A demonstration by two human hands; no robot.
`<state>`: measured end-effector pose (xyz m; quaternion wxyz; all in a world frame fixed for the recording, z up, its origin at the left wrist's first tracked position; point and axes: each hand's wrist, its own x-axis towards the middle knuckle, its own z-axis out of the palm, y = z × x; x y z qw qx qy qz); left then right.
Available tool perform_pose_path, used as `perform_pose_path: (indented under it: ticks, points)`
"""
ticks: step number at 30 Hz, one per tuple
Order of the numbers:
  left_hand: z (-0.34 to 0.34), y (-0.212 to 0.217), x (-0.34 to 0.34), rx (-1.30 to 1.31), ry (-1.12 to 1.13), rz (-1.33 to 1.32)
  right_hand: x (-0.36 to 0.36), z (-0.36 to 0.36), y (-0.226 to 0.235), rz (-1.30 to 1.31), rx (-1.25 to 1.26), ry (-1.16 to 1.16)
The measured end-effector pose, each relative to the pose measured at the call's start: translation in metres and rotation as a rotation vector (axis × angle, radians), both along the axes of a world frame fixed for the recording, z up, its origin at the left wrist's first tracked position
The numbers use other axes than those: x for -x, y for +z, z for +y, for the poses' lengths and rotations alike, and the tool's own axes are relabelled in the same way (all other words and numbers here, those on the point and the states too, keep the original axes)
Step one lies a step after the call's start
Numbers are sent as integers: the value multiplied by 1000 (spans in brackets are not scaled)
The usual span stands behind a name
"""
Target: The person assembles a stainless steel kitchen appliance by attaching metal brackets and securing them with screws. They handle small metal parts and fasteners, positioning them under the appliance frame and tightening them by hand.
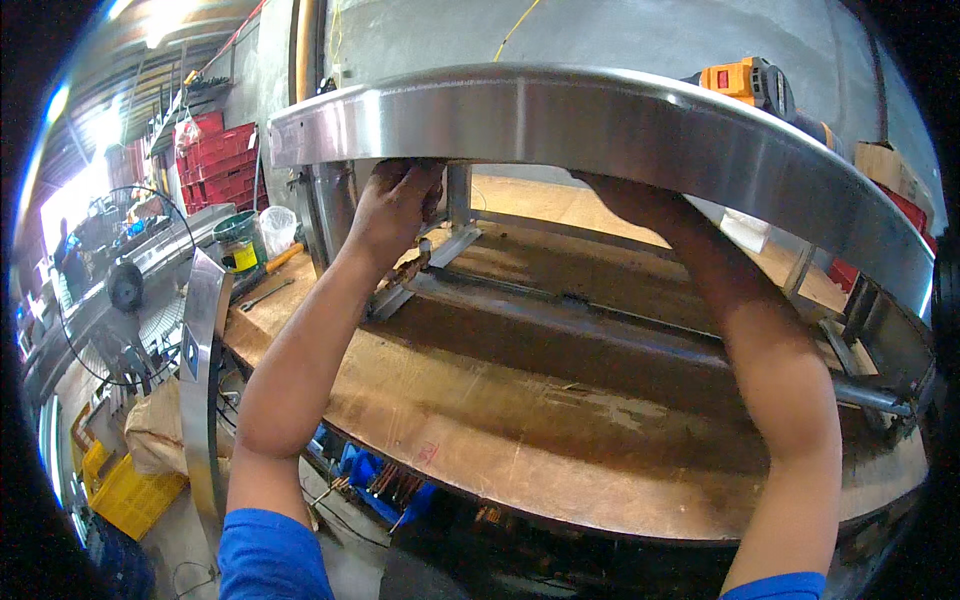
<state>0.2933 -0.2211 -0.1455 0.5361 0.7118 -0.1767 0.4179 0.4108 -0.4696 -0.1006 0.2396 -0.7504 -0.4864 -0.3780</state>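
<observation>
Under the metal panel point(570, 118) at twelve o'clock, we cannot tell whether our left hand point(398, 205) or right hand point(625, 203) grips anything.

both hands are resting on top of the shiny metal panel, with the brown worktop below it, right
Not on top: the head view shows the left hand and right hand reaching in under the lower edge of the shiny metal panel, which partly hides them. The brown worktop is indeed below it.
</observation>
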Motion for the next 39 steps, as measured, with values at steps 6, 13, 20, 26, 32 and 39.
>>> perform_pose_path:
  ticks: [6, 13, 20, 26, 32, 39]
  points:
    - [6, -6, -10, -70, 86, -93, -15, 16, -2, 13, -136, 100]
    - [8, -4, -15, -142, 137, -204, 6, 15, -5, 39, -95, 62]
    - [0, -5, -11, 191, -26, -47, -15, -21, 7, -170, 49, -432]
    - [17, -5, -27, -162, 114, -235, -33, -19, 5, -449, -117, -355]
    - [48, -8, -46, -976, 1097, -720, -44, -21, 7, -471, -74, -413]
    - [44, -11, -40, -903, 881, -675, -49, -20, 10, -470, -45, -428]
